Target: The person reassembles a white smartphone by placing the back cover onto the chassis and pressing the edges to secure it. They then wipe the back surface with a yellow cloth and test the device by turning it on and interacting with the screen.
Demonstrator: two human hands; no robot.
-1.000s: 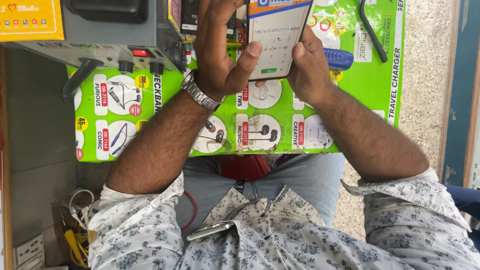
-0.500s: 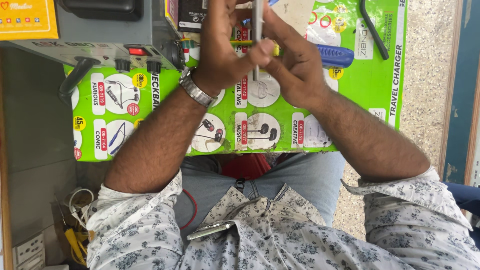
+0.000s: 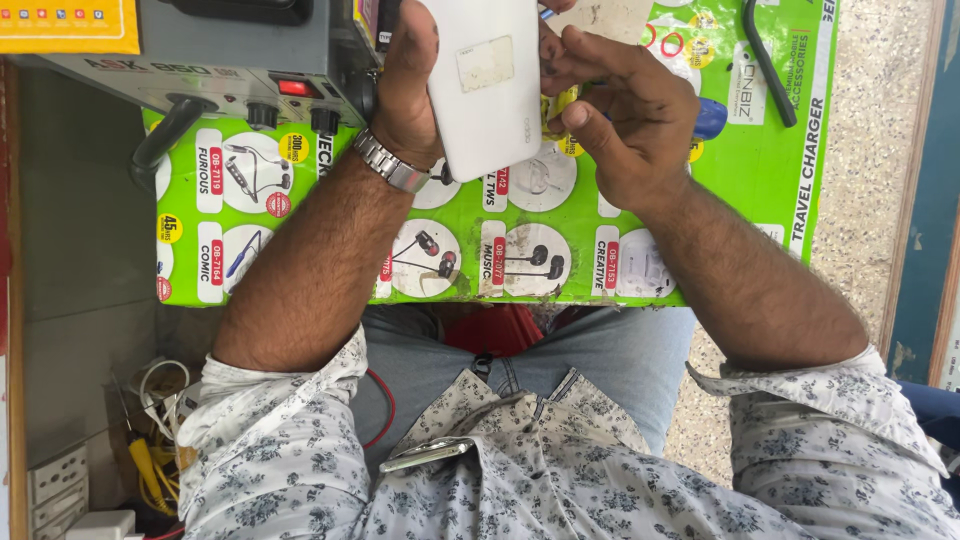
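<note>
A white phone [image 3: 485,90] is held above the desk with its plain back toward me. My left hand [image 3: 408,85], with a metal watch [image 3: 392,162] on the wrist, grips the phone along its left edge. My right hand [image 3: 625,115] sits at the phone's right edge, thumb and fingertips touching it. Both forearms reach up from my lap over the green printed sheet [image 3: 520,250] that covers the desk. A small pale sticker patch shows on the phone's back.
A grey power unit [image 3: 220,60] with a red switch and black knobs stands at the top left. A black cable [image 3: 768,65] lies at the top right and a blue item [image 3: 708,118] behind my right hand. Wires and a yellow tool [image 3: 145,465] sit lower left.
The phone has been turned over: its screen faced me a second ago, it went edge-on, and its white back faces me now. Both hands stayed on it.
</note>
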